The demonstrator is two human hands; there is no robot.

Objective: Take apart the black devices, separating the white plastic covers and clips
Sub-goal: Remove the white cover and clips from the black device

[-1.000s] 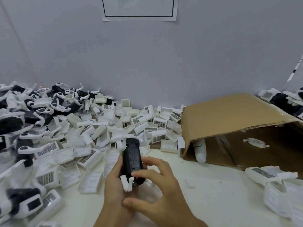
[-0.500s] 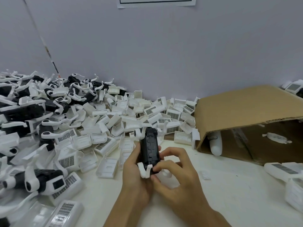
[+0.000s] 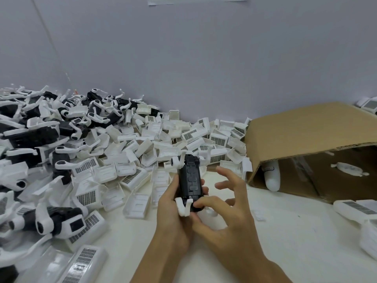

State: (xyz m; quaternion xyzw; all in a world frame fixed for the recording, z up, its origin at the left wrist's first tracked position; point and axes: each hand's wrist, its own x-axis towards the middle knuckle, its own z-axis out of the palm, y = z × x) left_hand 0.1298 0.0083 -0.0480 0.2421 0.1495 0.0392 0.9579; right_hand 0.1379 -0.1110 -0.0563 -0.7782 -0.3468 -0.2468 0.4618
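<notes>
Fingers [image 3: 173, 186] of the left hand [image 3: 173, 213] curled round a black device [image 3: 189, 180], gripping it upright just above the white table [image 3: 285, 231]. Right hand [image 3: 222, 209] alongside, thumb and forefinger pinching at the device's lower end beside a white clip [image 3: 183, 207], remaining fingers spread loose and straight. A second white clip [image 3: 177, 161] still hooked on at the upper end, so this unit only partly stripped; cover apparently off, judging by the bare black face.

Behind and to the left, a broad heap of loose white plastic covers [image 3: 163, 144], many showing grilles, reaching from the wall down toward the hands. Further left, a pile of black devices [image 3: 36, 135] with white clips and covers still fitted, and one such assembled device [image 3: 59, 221] lying near the front edge. On the right, a cardboard box [image 3: 306, 127] tipped on its side, a few white pieces inside; more white covers [image 3: 355, 209] beyond it.

Judging by the piles: a good share of covers already separated, yet a sizeable stock of whole devices left, plus both clips on the one in hand
</notes>
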